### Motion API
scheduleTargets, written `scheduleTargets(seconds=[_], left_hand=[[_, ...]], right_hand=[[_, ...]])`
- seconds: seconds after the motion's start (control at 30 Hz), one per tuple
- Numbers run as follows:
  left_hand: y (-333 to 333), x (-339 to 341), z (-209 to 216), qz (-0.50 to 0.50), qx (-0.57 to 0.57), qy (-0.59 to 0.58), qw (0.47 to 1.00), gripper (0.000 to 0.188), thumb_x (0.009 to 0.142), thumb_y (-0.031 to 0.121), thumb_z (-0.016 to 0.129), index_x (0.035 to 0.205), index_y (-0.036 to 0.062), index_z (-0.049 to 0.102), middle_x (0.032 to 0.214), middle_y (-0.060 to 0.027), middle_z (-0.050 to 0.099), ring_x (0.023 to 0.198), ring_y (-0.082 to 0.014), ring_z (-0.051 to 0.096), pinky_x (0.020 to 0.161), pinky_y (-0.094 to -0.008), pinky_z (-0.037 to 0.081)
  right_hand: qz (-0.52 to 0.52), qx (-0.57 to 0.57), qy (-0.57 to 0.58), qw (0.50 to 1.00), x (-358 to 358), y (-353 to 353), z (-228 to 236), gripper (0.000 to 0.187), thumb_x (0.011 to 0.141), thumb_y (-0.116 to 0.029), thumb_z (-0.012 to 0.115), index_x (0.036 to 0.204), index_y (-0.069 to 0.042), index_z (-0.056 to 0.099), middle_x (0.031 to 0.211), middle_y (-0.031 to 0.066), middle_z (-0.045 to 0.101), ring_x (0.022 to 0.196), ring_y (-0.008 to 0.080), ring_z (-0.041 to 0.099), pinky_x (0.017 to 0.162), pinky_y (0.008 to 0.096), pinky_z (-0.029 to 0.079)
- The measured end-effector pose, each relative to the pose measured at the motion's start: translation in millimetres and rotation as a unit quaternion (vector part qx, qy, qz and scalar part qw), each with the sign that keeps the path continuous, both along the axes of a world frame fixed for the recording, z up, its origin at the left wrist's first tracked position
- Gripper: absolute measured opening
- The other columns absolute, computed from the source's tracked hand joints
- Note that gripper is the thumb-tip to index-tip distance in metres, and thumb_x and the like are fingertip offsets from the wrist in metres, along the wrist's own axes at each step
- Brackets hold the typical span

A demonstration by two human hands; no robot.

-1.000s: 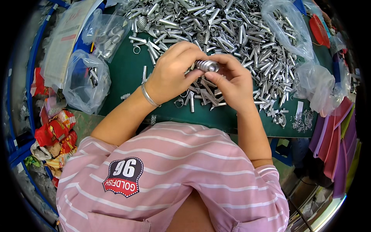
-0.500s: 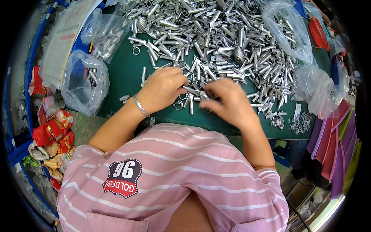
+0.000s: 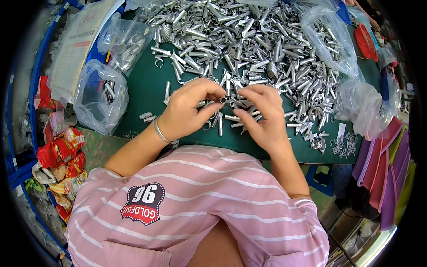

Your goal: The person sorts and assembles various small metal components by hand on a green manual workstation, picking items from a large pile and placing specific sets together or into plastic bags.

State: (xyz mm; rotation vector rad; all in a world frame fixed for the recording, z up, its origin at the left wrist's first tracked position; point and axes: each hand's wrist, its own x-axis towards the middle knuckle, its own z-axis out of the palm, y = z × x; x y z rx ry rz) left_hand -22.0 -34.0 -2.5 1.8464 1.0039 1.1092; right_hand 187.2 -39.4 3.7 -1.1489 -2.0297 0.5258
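Observation:
My left hand (image 3: 184, 107), with a silver bangle (image 3: 161, 131) at the wrist, pinches a small metal tube (image 3: 223, 101) between thumb and fingertips. The tube's round end faces up. Just to its right, my right hand (image 3: 265, 116) has thumb and fingers spread, with nothing visible between them. Loose metal tubes lie beneath and beyond both hands, and one tube (image 3: 220, 124) points toward me. Past the hands spreads a large heap of metal tubes (image 3: 262, 49), many with a slanted cut end, mixed with coiled rings.
Green tabletop (image 3: 147, 89) lies under everything. At left stand an open clear bag (image 3: 89, 115) with a few tubes, a bag of rings (image 3: 129, 58) and a printed sheet (image 3: 73, 58). A small pile of thin rings (image 3: 346, 146) and crumpled plastic (image 3: 362, 100) are at right.
My left hand has turned and lifted its tube slightly, showing the round end. The right hand, blurred before, has steadied with its thumb and fingers apart.

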Motion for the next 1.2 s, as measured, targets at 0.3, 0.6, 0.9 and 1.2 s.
scheduleTargets(seconds=[0.3, 0.6, 0.9, 1.2], left_hand=[[-6.0, 2.1, 3.1, -0.004, -0.062, -0.097, 0.993, 0.025, 0.077, -0.004, 0.069, 0.099, -0.0006, 0.057, 0.092, -0.0096, 0.063, 0.082, -0.0148, 0.062, 0.072, -0.0264, 0.050], [-9.9, -0.2, -2.9, -0.134, -0.368, -0.260, 0.883, 0.017, 0.088, 0.013, 0.064, 0.094, -0.0025, 0.060, 0.085, -0.0056, 0.063, 0.072, -0.0093, 0.059, 0.064, -0.0216, 0.049], [-13.2, 7.7, 5.7, -0.105, -0.389, -0.181, 0.897, 0.016, 0.089, 0.010, 0.059, 0.098, -0.0036, 0.061, 0.081, -0.0050, 0.064, 0.070, -0.0101, 0.060, 0.064, -0.0217, 0.049], [6.9, -8.2, 8.9, 0.024, -0.069, 0.029, 0.997, 0.019, 0.081, 0.003, 0.067, 0.100, 0.0009, 0.066, 0.082, -0.0027, 0.061, 0.073, -0.0088, 0.057, 0.063, -0.0207, 0.046]], right_hand=[[0.018, 0.018, 0.094, 0.995, -6.7, -4.3, -1.4, 0.021, 0.067, -0.005, 0.074, 0.087, -0.006, 0.067, 0.081, 0.0049, 0.064, 0.076, 0.0223, 0.057, 0.075, 0.0334, 0.039], [0.015, 0.162, 0.058, 0.985, -4.0, -6.6, 0.2, 0.029, 0.062, 0.000, 0.073, 0.090, -0.005, 0.066, 0.085, 0.0039, 0.063, 0.076, 0.0211, 0.057, 0.073, 0.0347, 0.039], [-0.003, 0.128, 0.047, 0.991, -3.0, -11.5, -7.9, 0.034, 0.062, 0.006, 0.069, 0.095, -0.003, 0.063, 0.095, 0.0088, 0.060, 0.082, 0.0250, 0.057, 0.075, 0.0360, 0.042], [-0.050, 0.006, 0.115, 0.992, 1.3, 4.9, -4.1, 0.015, 0.076, -0.001, 0.070, 0.090, 0.000, 0.064, 0.081, 0.0112, 0.063, 0.066, 0.0202, 0.059, 0.058, 0.0281, 0.046]])
